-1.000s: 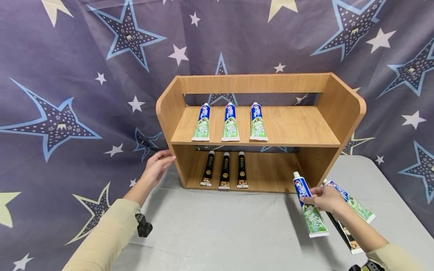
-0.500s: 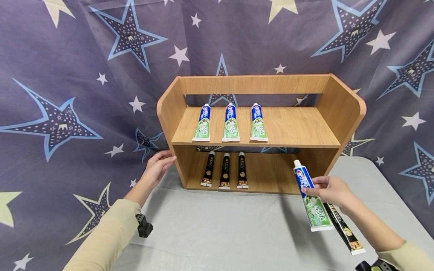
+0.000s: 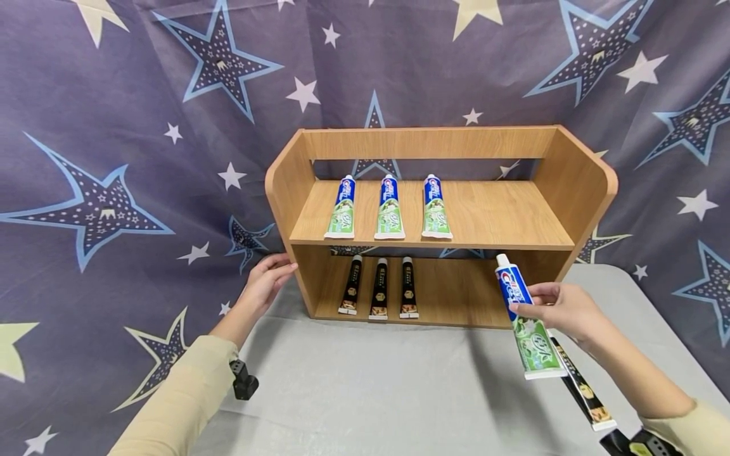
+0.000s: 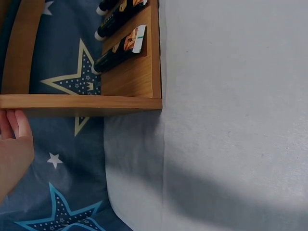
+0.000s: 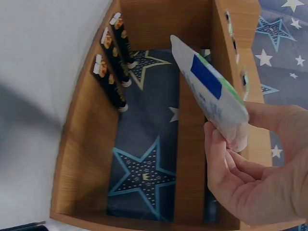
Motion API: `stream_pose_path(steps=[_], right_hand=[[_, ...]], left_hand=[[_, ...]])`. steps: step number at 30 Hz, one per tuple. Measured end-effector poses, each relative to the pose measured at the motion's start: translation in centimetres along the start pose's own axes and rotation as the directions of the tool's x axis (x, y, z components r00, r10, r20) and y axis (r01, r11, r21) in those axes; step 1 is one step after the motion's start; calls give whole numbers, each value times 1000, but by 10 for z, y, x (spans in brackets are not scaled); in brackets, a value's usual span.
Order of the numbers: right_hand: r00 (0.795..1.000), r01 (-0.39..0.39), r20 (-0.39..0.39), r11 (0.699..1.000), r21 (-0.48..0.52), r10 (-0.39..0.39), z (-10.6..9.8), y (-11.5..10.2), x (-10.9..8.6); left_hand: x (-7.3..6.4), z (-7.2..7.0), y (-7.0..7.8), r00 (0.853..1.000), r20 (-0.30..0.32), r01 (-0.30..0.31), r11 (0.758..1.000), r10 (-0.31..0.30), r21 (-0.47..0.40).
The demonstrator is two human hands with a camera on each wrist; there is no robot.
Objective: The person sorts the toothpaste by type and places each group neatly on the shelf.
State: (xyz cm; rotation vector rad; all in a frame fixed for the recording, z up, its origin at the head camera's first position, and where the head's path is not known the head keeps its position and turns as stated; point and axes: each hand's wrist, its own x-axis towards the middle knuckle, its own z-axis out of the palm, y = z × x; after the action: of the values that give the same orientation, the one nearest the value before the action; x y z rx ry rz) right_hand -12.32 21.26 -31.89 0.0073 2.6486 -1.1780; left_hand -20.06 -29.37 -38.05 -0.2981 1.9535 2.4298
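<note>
Hanging behind the wooden shelf [image 3: 428, 144], a purple-grey cloth [image 3: 114, 76] printed with stars fills the background. Under the shelf and out in front of it spreads a pale grey table [image 3: 365, 380]. The shelf itself has two tiers between upright sides. At its left end, the person's left hand [image 3: 267, 278] touches the outer side with loosely extended fingers, grasping nothing. In front of its right end, the right hand [image 3: 570, 310] grips a blue and green toothpaste tube [image 3: 528, 339] between thumb and fingers, raised off the table and tilted, cap end toward the shelf. Three matching tubes [image 3: 390, 209] lie spaced apart on the shelf's upper tier, from near its left end to about its middle, caps toward the back. Below them, three slimmer black tubes [image 3: 380, 288] lie in the shelf's lower tier, caps also toward the back. Another black tube [image 3: 583, 385] rests on the table in front of the shelf's right end, partly hidden by the held tube; whether a second lies beneath it is hard to tell.
</note>
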Motion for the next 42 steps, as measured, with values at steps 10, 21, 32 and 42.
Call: stream_pose_path(steps=[10, 21, 32, 42], right_hand=[[998, 54, -15, 996, -72, -55, -11, -20, -1], [997, 79, 24, 996, 33, -80, -26, -41, 9], [998, 47, 37, 998, 40, -49, -42, -54, 28], [999, -42, 39, 989, 141, 37, -54, -68, 50]], left_hand=[[1, 1, -1, 1000, 1, -11, 999, 11, -33], [1, 0, -3, 1000, 4, -22, 998, 22, -57], [0, 1, -2, 1000, 0, -10, 999, 10, -48], [1, 0, -1, 1000, -7, -2, 1000, 2, -27]])
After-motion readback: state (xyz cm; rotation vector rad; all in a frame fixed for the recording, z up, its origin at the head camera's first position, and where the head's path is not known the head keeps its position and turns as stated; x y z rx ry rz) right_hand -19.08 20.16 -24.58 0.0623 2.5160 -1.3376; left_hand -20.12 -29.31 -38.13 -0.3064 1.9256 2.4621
